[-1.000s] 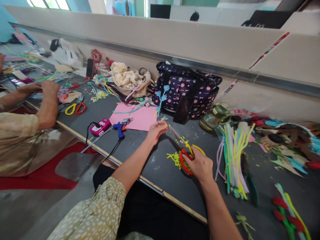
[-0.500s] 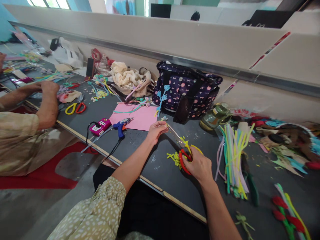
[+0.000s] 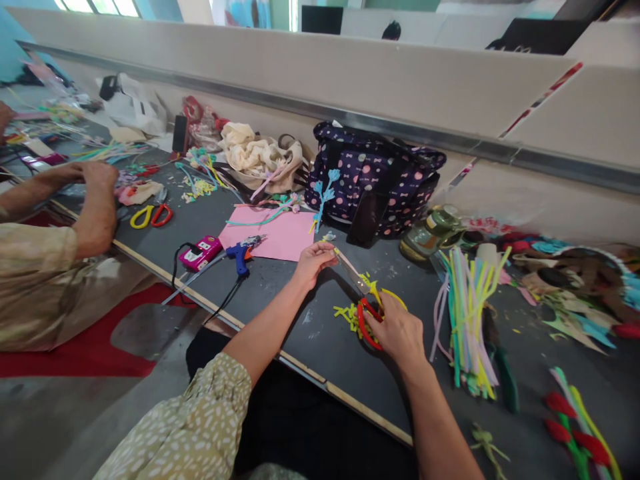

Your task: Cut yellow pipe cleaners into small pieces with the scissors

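Note:
My right hand (image 3: pixel 400 328) is wrapped round the handles of the red and yellow scissors (image 3: pixel 369 308), whose blades point up and left. At the blade tips, my left hand (image 3: pixel 316 261) pinches a small yellowish piece (image 3: pixel 336 251), mostly hidden by the fingers. Short yellow-green cut pieces (image 3: pixel 346 315) lie in a loose pile beside and under the scissors. Just beyond my left hand, a small pale item (image 3: pixel 329 237) rests on the dark table (image 3: pixel 310 347).
A blue glue gun (image 3: pixel 241 255) and pink paper (image 3: pixel 280 233) lie left. Behind stand a dotted bag (image 3: pixel 370 173) and a bottle (image 3: pixel 433 233). Fuzzy stems (image 3: pixel 470 313) lie right. Another person's hands (image 3: pixel 100 175) are at far left.
The scissors and my right hand have shifted very slightly, and the blades look a little closer together. My left hand has barely moved.

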### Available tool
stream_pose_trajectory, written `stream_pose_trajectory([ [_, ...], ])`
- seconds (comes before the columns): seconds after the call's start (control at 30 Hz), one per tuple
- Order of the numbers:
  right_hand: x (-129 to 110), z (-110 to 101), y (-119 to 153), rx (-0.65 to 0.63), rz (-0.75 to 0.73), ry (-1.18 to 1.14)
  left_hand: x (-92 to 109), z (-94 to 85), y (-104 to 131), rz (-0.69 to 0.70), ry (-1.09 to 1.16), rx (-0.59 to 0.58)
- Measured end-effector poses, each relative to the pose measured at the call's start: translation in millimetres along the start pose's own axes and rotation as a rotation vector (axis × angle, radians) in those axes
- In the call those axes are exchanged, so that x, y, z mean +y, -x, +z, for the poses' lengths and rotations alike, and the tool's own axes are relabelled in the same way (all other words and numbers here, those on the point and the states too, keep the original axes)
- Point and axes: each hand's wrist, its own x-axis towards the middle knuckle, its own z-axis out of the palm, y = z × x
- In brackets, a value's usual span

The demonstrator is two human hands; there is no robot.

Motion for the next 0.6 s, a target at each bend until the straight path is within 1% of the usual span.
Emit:
stream_pose_trajectory([
  [0.27,5.7,4.9,1.6,0.088,-0.055,-0.05,0.1,0.6,0.4,-0.01,-0.023,0.011],
  [0.6,8.6,4.9,0.6,0.06,-0.034,-0.087,-1.3,-0.3,-0.2,-0.02,-0.019,-0.004],
])
